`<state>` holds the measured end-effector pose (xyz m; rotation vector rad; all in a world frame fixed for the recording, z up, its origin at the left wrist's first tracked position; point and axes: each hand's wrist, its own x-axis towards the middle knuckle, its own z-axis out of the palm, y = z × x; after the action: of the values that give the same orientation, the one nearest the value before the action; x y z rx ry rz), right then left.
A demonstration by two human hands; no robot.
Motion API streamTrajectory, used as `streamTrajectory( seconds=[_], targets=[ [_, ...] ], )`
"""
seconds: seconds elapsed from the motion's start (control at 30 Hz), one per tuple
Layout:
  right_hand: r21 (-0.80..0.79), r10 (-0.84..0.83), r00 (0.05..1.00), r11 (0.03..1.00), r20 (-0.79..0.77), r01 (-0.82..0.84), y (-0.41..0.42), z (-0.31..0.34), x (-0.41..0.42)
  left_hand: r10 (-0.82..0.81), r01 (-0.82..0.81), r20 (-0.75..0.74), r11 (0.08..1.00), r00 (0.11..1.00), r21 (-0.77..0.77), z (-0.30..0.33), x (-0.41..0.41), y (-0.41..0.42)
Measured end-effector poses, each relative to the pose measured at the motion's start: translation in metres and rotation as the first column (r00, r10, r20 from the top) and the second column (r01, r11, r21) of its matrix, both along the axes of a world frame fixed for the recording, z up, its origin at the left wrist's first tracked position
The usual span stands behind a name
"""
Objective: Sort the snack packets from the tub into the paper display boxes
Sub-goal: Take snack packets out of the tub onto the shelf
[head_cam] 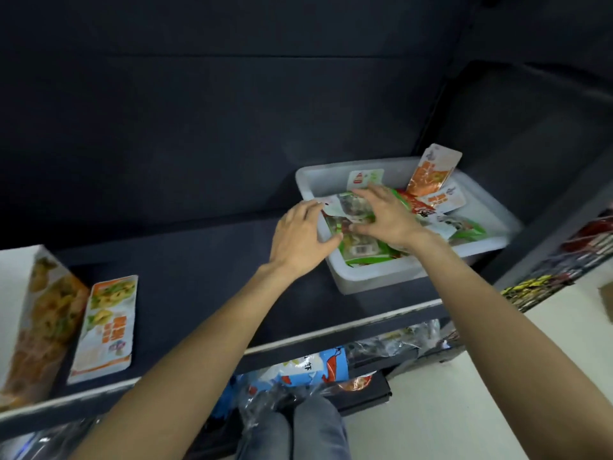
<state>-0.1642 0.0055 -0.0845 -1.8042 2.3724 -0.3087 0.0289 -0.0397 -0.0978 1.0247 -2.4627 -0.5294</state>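
Nearest, at the shelf's [205, 260] front left corner, one paper display box [36, 327] stands with one orange-and-white packet [106, 330] lying flat just beside it. Both bare forearms reach toward the shelf's right end, where one white tub [381, 277] sits full of snack packets [365, 250]; how many cannot be counted. The left hand [298, 240] rests over the tub's near-left rim, its grip apart, fingers loosely spread. The right hand [388, 220] lies on the pile, fingers extended, thumb against a green packet. Farthest back, one orange packet [431, 174] leans upright against the tub's far-right corner.
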Motion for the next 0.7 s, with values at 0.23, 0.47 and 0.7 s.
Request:
streamTrajectory(
  seconds=[0.23,0.47,0.7],
  targets=[
    [0.097,0.028,0.997,0.995,-0.066,-0.022,-0.018,-0.007,0.014,0.004,0.006,0.132,0.997,0.991,-0.076,0.003,0.003,-0.011],
    [-0.371,-0.052,0.977,0.92,0.209,0.129,0.028,0.035,0.03,0.062,-0.017,-0.203,0.976,0.977,0.216,0.02,0.012,-0.009],
    [-0.679,0.161,0.825,0.662,0.542,0.317,0.055,0.084,0.085,-0.03,0.3,-0.577,0.875,0.816,0.379,0.055,0.037,0.015]
  ],
)
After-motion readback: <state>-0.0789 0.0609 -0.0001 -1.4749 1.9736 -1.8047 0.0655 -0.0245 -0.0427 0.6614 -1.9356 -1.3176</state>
